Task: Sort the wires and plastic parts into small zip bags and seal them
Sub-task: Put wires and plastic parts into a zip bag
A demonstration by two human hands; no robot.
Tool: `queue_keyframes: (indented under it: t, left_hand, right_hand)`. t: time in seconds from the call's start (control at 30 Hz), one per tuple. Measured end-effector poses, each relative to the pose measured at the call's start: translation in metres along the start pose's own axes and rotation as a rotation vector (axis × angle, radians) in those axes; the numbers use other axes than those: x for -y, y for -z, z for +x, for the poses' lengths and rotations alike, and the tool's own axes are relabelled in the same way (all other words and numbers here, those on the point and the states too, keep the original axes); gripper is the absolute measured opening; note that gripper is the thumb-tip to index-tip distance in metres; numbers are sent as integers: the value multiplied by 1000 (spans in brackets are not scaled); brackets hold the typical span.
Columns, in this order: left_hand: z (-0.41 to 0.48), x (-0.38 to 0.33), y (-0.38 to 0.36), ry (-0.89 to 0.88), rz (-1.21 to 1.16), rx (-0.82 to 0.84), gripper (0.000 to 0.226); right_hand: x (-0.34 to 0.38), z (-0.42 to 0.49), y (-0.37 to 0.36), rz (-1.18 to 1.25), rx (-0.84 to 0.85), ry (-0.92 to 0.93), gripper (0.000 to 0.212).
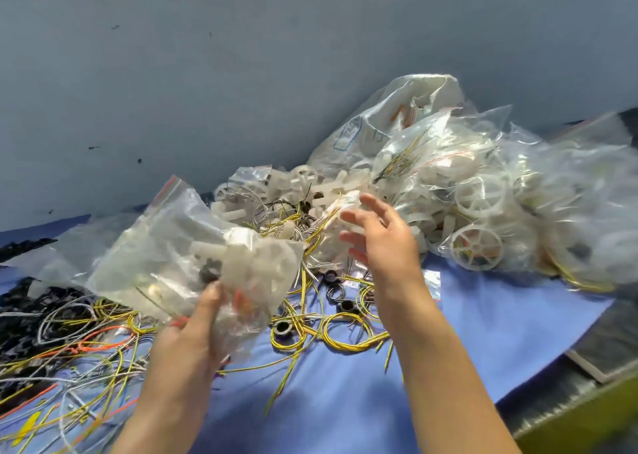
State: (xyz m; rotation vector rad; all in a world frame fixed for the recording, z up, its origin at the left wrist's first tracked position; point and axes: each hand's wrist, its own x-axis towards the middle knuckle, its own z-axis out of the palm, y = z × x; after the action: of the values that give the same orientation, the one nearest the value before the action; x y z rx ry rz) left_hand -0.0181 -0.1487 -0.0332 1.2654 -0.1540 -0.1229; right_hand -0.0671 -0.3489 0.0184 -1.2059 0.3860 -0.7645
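The left hand (193, 329) is gripping the bottom corner of a clear zip bag (165, 257) of white plastic parts, holding it above the blue cloth (483, 333). The right hand (379, 239) is hovering, fingers spread apart, over loose yellow wires (345, 333) beside a heap of filled bags (483, 184).

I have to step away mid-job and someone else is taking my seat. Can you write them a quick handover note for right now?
Left hand grips a zip bag that already holds white plastic parts; I cannot tell whether its strip is closed.
Right hand is open, fingers spread, at the loose parts pile.
Done: filled bags heaped at right.
Left: loose wires and black rings on the blue cloth need bagging and sealing.
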Motion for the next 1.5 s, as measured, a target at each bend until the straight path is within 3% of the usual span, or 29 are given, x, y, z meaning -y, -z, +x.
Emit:
queue_keyframes:
  t: [0.1,0.3,0.4,0.47,0.6,0.87,1.03,1.2,1.33,1.5]
  left_hand:
    - [13,-7,-52,46,-148,88,29]
    - [68,-78,-219,55,-175,600,39]
    - [71,-106,-278,150,-120,639,53]
    - [66,-95,-289,152,-24,634,45]
    - [50,-45,-240,60,14,481,17]
    - [38,-4,-98,2,-120,-29,13]
    - [38,-2,-29,12,-44,-246,16]
    - [36,-20,46,-54,22,-336,14]
    - [39,-42,112,-156,306,-467,18]
    - [33,-64,183,-248,691,-674,15]
  right_hand:
    - [-3,13,32,240,-107,-215,18]
    - [-3,22,60,355,-231,-260,20]
    - [-3,26,63,324,-251,-263,21]
    - [-3,29,64,297,-264,-265,21]
    - [-5,31,56,255,-231,-257,23]
    - [-21,4,-7,5,70,-224,26]
    - [-55,-23,-62,-352,260,-72,22]
    - [-87,-47,-106,-792,409,107,23]
    - [-108,-64,-142,-912,531,159,26]
    - [-126,-91,-185,-871,667,300,22]
